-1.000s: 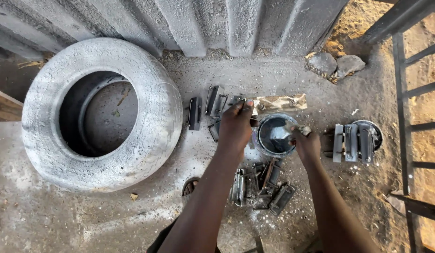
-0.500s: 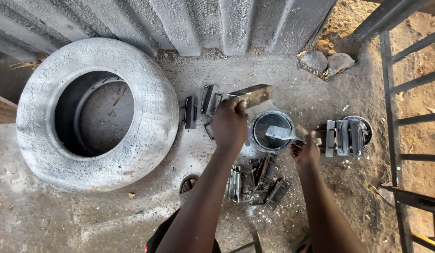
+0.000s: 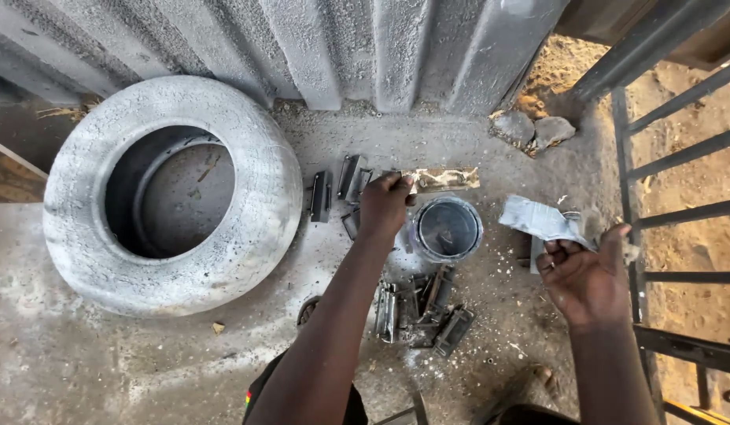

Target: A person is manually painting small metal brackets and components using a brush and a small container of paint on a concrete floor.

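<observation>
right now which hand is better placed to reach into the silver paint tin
Left, probably: the left hand, gripping a flat stick, sits right beside the paint tin. The right hand holds a crumpled rag farther away.

The right hand (image 3: 587,277) and its grey rag (image 3: 542,220) cover whatever lies beneath them. The tyre (image 3: 172,193) hides the floor inside its far rim, and the gate bars (image 3: 680,212) run off the right edge.

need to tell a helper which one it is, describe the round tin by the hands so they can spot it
Start at the big silver-painted tyre lying flat on the concrete. To its right, just past the left hand, stands the small round metal tin, open, dark inside. It is the only round container among flat grey metal pieces.
</observation>
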